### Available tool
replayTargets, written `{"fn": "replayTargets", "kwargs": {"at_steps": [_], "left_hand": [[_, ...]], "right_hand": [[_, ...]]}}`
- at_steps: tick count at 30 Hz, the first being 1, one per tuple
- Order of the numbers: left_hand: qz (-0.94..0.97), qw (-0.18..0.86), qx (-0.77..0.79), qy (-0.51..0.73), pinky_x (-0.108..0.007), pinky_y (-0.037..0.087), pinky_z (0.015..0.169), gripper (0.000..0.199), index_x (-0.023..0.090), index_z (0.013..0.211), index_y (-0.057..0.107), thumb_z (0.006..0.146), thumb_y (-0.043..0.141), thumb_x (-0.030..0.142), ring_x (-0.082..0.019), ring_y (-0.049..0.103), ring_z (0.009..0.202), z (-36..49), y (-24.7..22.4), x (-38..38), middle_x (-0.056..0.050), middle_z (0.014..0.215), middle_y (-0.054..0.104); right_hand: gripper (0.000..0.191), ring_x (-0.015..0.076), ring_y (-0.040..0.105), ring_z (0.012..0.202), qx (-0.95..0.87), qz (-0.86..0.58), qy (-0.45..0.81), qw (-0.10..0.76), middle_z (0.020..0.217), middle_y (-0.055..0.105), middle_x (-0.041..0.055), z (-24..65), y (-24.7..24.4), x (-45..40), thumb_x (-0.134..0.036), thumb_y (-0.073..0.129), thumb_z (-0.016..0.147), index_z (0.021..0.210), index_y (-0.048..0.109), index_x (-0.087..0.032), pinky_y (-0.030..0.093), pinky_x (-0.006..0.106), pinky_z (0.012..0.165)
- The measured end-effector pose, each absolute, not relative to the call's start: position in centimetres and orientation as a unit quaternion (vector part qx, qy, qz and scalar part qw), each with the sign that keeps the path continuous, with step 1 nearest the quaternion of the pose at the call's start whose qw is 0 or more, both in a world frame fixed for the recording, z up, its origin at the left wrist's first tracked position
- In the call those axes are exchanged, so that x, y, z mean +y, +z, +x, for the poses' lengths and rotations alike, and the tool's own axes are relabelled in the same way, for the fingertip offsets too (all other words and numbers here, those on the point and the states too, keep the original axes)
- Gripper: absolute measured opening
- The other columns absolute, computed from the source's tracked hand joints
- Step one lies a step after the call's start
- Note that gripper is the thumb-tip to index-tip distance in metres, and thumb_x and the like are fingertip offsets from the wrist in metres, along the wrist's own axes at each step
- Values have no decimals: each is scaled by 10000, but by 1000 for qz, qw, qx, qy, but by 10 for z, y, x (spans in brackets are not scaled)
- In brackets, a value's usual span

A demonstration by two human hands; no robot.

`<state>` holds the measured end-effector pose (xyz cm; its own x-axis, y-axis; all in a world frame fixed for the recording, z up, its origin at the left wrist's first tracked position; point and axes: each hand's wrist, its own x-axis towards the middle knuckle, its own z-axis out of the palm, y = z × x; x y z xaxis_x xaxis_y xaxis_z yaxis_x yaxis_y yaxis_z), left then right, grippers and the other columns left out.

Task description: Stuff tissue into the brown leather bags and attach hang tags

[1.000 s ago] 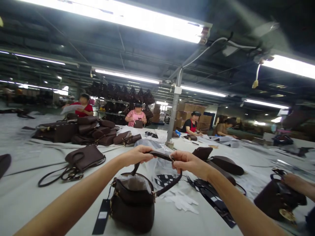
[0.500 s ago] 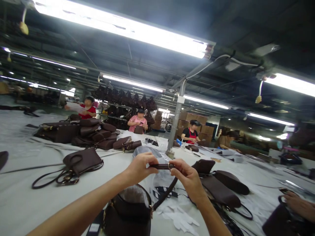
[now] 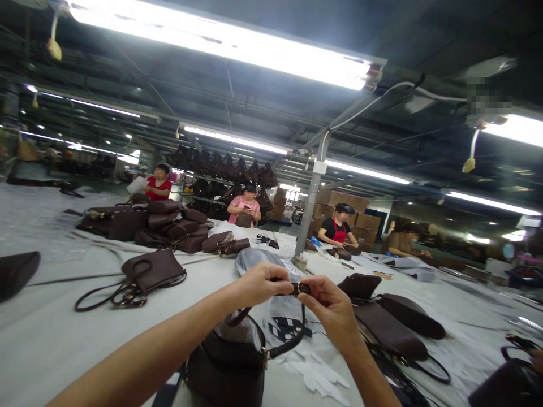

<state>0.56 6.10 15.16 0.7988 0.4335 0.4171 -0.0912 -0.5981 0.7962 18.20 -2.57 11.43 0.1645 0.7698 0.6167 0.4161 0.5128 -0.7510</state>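
Both hands meet over a dark brown handbag [image 3: 231, 367] that stands on the white table below them. My left hand [image 3: 265, 284] pinches one side of the bag's strap [image 3: 292, 341], and my right hand [image 3: 326, 299] pinches it close by, at a small gold-coloured buckle [image 3: 299, 288]. From there the strap hangs in a loop and joins the bag at a metal clasp on its right side. The bag's top is open, with pale crumpled stuffing inside. Fingers partly hide the buckle.
White paper cut-outs [image 3: 316, 373] and clear plastic [image 3: 254, 261] lie around the bag. More brown bags rest to the right [image 3: 388, 328], at the left [image 3: 155, 268] and in a pile [image 3: 169, 226]. A metal post [image 3: 311, 209] rises from the table. Several people work beyond; another hand shows at the right edge.
My hands have shifted slightly right in the picture and my left fingers sit closer to the buckle. The strap now hangs in a fuller loop. The whole view has turned a little left.
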Motion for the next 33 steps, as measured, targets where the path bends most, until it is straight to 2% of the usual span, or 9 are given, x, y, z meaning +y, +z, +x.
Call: {"fn": "replayTargets", "kwargs": {"at_steps": [3, 7, 10, 12, 19, 22, 26, 30, 33], "left_hand": [[878, 344, 81, 322, -222, 300, 598, 163, 149, 630, 580, 786, 625, 165, -106, 428, 639, 11, 139, 61, 40, 611, 467], [859, 355, 91, 358, -218, 384, 709, 136, 165, 765, 632, 753, 747, 235, -138, 515, 796, 14, 128, 67, 8, 802, 560], [847, 397, 88, 343, -221, 398, 689, 328, 186, 953, 621, 705, 804, 299, -130, 513, 779, 13, 128, 72, 20, 838, 574], [856, 404, 81, 311, -216, 381, 658, 323, 185, 960, 627, 718, 797, 314, -117, 502, 733, 12, 132, 76, 39, 774, 566], [814, 559, 34, 155, -226, 345, 577, 139, 140, 751, 636, 783, 710, 252, -90, 505, 581, 15, 157, 90, 40, 601, 566], [814, 559, 51, 151, -225, 324, 547, 121, 133, 726, 637, 746, 708, 229, -90, 502, 569, 17, 165, 97, 34, 591, 570], [855, 477, 118, 165, -217, 294, 507, 127, 133, 695, 640, 728, 686, 246, -85, 469, 537, 17, 171, 103, 43, 542, 548], [881, 431, 112, 158, -213, 332, 510, 137, 142, 685, 629, 733, 665, 266, -87, 480, 521, 21, 176, 106, 51, 521, 532], [883, 435, 87, 152, -213, 364, 517, 125, 146, 680, 619, 740, 654, 250, -86, 486, 505, 22, 179, 108, 56, 505, 525]], "right_hand": [[305, 253, 668, 803, -651, -494, 87, 569, 872, 727, 69, 185, 103, -25, -476, 771, 694, 864, 697, -234, 562, 371, 741], [279, 296, 671, 907, -671, -517, -18, 531, 981, 728, 79, 194, 95, -19, -508, 713, 739, 860, 691, -258, 534, 431, 846], [296, 287, 648, 897, -704, -503, -95, 493, 1026, 690, 86, 196, 101, -10, -549, 679, 745, 822, 679, -263, 530, 417, 794], [311, 264, 625, 854, -717, -499, -115, 473, 1020, 657, 92, 194, 112, -6, -560, 679, 733, 797, 679, -256, 528, 377, 706], [340, 245, 620, 915, -711, -469, 238, 467, 980, 649, 67, 184, 141, -10, -478, 759, 707, 693, 556, -206, 504, 359, 808], [372, 268, 598, 1011, -643, -478, 258, 541, 1079, 652, 81, 196, 132, -8, -503, 768, 693, 709, 554, -199, 473, 389, 889], [330, 265, 607, 1012, -638, -522, 151, 546, 1100, 663, 87, 211, 125, -5, -516, 691, 747, 827, 580, -217, 474, 412, 898], [293, 267, 628, 973, -743, -547, -119, 366, 1044, 697, 98, 198, 144, -6, -332, 582, 826, 1092, 596, -210, 455, 437, 899], [234, 268, 644, 907, -772, -528, -261, 240, 943, 723, 127, 191, 160, -5, -190, 456, 871, 984, 660, -181, 419, 436, 911]]}}
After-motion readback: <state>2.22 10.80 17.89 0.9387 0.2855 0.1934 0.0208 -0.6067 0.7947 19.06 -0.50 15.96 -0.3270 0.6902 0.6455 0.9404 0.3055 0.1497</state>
